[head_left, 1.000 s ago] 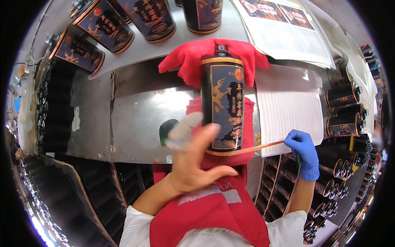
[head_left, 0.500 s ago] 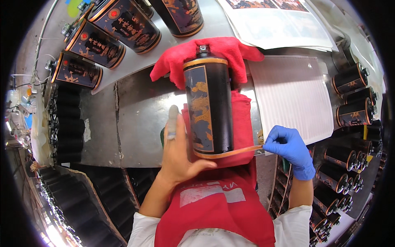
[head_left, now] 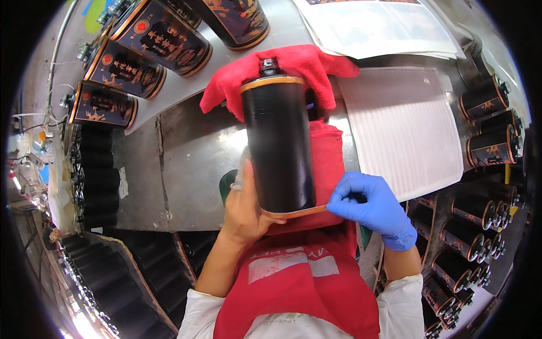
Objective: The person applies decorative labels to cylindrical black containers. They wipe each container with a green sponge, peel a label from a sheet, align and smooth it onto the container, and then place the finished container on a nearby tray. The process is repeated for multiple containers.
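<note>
A black cylindrical bottle (head_left: 279, 147) lies on red cloth with its neck pointing away from me. A gold band circles its shoulder. Around the base edge runs a thin orange-gold strip (head_left: 302, 213). My left hand (head_left: 244, 210) grips the bottle's lower left side, fingers along the wall and thumb by the base; a grey cover is on one finger. In a blue glove, my right hand (head_left: 370, 204) pinches the strip's loose end just right of the base. The red cloth (head_left: 328, 152) lies under the bottle and is bunched around its neck.
Decorated bottles (head_left: 169, 39) stand at the far left, with more on the right racks (head_left: 468, 206). Plain black bottles (head_left: 99, 175) line the left side. A white ribbed sheet (head_left: 403, 124) and printed papers (head_left: 378, 28) lie on the metal table (head_left: 192, 186).
The bottle has turned, so its decorated panel no longer shows and plain black faces up. My right hand has moved left toward the base, and the strip's loose length is shorter.
</note>
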The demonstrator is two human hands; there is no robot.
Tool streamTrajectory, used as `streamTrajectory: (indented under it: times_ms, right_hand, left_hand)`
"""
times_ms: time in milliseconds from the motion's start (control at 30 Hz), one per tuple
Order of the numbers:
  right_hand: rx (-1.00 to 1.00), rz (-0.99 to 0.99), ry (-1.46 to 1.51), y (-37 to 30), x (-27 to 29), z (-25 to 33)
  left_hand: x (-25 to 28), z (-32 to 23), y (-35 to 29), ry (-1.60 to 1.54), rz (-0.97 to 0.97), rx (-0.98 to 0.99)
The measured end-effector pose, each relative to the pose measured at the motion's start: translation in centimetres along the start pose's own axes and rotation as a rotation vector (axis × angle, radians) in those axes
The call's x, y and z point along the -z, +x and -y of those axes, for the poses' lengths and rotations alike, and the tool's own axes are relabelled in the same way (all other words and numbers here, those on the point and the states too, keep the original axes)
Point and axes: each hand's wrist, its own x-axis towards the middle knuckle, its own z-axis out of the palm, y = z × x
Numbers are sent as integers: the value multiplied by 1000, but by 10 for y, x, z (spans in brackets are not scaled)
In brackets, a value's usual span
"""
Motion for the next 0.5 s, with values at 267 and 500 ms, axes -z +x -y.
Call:
streamTrajectory:
  times_ms: [267, 500]
  right_hand:
    - [-35, 3, 2, 3, -7, 0]
    - [-37, -28, -15, 7, -13, 4]
  left_hand:
    - [10, -50, 30, 273, -82, -179]
    - [-2, -34, 30, 207, -58, -219]
